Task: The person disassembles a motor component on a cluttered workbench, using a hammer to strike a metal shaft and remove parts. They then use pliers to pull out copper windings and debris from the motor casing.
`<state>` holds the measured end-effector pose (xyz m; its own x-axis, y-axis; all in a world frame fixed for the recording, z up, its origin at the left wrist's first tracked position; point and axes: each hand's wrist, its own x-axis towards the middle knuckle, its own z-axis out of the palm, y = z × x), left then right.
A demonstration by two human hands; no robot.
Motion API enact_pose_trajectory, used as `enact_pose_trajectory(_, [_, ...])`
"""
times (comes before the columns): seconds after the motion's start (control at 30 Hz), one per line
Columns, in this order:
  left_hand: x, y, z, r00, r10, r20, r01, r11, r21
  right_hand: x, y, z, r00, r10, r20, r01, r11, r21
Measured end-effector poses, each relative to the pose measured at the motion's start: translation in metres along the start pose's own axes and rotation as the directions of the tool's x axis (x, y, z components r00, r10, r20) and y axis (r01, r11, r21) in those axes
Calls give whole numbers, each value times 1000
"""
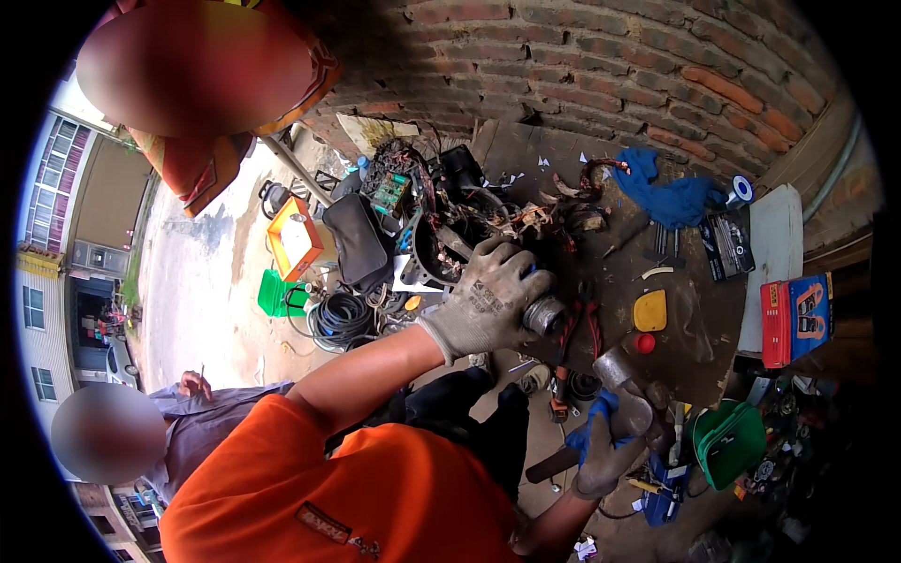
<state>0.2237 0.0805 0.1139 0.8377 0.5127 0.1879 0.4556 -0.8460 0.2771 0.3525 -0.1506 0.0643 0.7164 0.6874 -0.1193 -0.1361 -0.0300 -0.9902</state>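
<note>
My left hand [493, 298], in a soiled grey work glove, is closed round a round metal piece [542, 316] above the dark workbench [615, 281]. My right hand [605, 462], in a grey and blue glove, grips the handle of a hammer [619, 375]. Its heavy metal head stands near the bench's front edge, apart from the round piece. Just past the left hand lies a dark metal ring-shaped housing [427, 258], with a heap of torn copper windings [535, 220] beside it. Red-handled pliers [593, 328] rest between the round piece and a yellow plastic piece [649, 310].
A brick wall [657, 56] bounds the bench at the back. On it lie a blue cloth [648, 188] and a red cap [644, 344]. A red-and-blue box [796, 319] and green basket [727, 443] are right; a black bag [357, 244] and coiled cable [345, 319] left. Two people are nearby.
</note>
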Motion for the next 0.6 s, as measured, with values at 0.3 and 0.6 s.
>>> enact_pose_trajectory(0.3, [-14,11,0,992,106,64,-104,994,-37,-16,31,-14,985,-166,35,169,975,-144])
enact_pose_trajectory(0.6, [-5,-7,-3,996,76,49,-75,997,-12,-17,3,9,1000,-18,-10,20,980,197])
